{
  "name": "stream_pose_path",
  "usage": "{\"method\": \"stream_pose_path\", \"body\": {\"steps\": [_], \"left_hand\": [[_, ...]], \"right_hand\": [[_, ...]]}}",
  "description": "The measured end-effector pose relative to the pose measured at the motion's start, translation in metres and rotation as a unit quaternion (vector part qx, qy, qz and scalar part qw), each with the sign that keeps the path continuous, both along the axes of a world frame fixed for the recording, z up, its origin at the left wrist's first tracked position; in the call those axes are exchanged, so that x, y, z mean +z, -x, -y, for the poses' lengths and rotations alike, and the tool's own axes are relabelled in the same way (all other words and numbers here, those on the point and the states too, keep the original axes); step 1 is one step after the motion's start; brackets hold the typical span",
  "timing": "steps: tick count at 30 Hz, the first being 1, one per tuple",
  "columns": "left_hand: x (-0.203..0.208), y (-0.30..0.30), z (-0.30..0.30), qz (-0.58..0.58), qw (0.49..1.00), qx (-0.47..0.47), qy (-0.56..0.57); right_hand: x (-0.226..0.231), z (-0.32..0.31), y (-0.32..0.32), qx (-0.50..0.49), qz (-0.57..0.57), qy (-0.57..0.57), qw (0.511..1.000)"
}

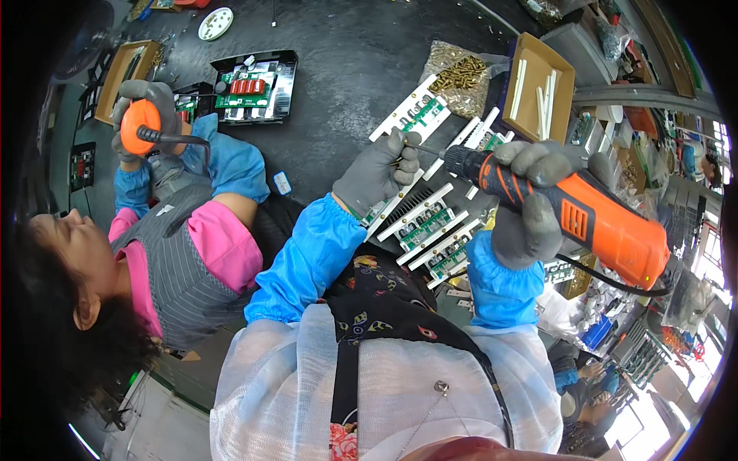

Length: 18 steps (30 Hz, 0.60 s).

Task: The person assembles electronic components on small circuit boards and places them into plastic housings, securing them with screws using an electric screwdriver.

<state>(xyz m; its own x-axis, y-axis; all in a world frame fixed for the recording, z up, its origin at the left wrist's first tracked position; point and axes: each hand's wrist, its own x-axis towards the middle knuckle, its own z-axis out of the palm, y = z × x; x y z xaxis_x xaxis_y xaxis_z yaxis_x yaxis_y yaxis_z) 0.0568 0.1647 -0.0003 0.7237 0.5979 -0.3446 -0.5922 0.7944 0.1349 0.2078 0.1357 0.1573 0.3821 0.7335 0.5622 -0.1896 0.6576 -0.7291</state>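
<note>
My right hand (530, 192), in a grey glove, is wrapped round an orange and black electric drill (592, 215), held nearly level with its chuck toward the left. A thin bit (423, 149) runs from the chuck to the fingertips of my gloved left hand (377, 170). Those fingers are pinched together; something small and brassy shows at them, too small to name. Just beneath and beside both hands lie several green circuit boards with white strips (424, 223), some with black finned heatsinks. Another such board (415, 115) lies just beyond my left hand.
A clear bag of brass screws (461, 77) and a cardboard box of white strips (542, 84) stand at the far right. On the left a co-worker (192, 269) grips an orange tool (141, 127) by a black-cased board (254, 88). A white dish (216, 24) lies beyond.
</note>
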Motion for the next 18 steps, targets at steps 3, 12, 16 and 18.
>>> {"method": "stream_pose_path", "body": {"steps": [3,12,16,18], "left_hand": [[-0.001,-0.007,0.002,0.022,0.999,-0.015,-0.024],[0.028,-0.02,0.011,-0.111,0.958,-0.167,-0.205],[0.034,-0.038,0.015,-0.139,0.935,-0.253,-0.204],[0.045,-0.053,0.008,-0.324,0.865,-0.258,-0.284]], "right_hand": [[-0.003,0.009,-0.01,-0.023,-0.011,-0.006,1.0],[0.001,0.047,-0.045,0.03,0.037,-0.007,0.999],[-0.011,0.063,-0.071,0.082,0.054,-0.07,0.993],[-0.013,0.076,-0.079,0.042,0.065,-0.049,0.996]]}}
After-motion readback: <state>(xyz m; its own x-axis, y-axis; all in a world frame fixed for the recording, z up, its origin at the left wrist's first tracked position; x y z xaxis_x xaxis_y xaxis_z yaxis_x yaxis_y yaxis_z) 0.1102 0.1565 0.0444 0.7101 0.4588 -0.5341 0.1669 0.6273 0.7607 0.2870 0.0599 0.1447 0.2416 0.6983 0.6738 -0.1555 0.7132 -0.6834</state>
